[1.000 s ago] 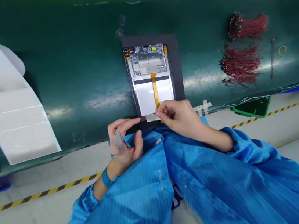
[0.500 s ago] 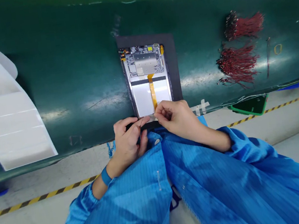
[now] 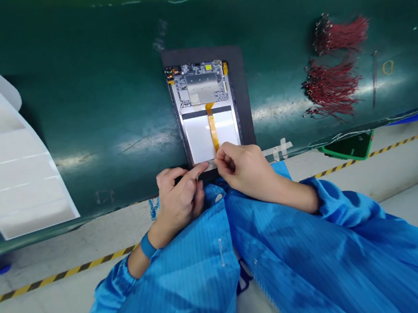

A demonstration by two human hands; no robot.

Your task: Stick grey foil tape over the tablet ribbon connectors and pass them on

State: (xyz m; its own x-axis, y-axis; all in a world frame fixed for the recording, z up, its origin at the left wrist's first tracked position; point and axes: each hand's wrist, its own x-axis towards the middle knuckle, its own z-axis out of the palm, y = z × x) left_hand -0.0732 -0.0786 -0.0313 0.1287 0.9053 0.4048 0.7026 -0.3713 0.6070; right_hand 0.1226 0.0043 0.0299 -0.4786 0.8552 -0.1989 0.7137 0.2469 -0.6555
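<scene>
An opened tablet (image 3: 205, 131) lies face down on a dark mat (image 3: 241, 95), its circuit board (image 3: 202, 87) at the far end and two pale battery panels below, with amber tape (image 3: 213, 130) running between them. At the tablet's near edge, my left hand (image 3: 179, 194) has its index finger pressed along the rim, thumb and other fingers curled; what the thumb side grips is hidden. My right hand (image 3: 245, 169) is closed in a pinch at the same edge, just right of that fingertip. A short pale strip of tape (image 3: 212, 165) spans from the fingertip to the pinch.
Silvery-white sheets (image 3: 20, 167) lie at the left. Two bundles of red wires (image 3: 333, 87) sit at the right, near a single wire (image 3: 375, 79) and a yellow rubber band (image 3: 388, 67). Tape pieces (image 3: 280, 150) stick at the table's front edge; a green bin (image 3: 351, 147) is below.
Both hands stay at the tablet's near edge, with only a very slight shift. The view has moved a little; the tablet and the strip of tape look the same.
</scene>
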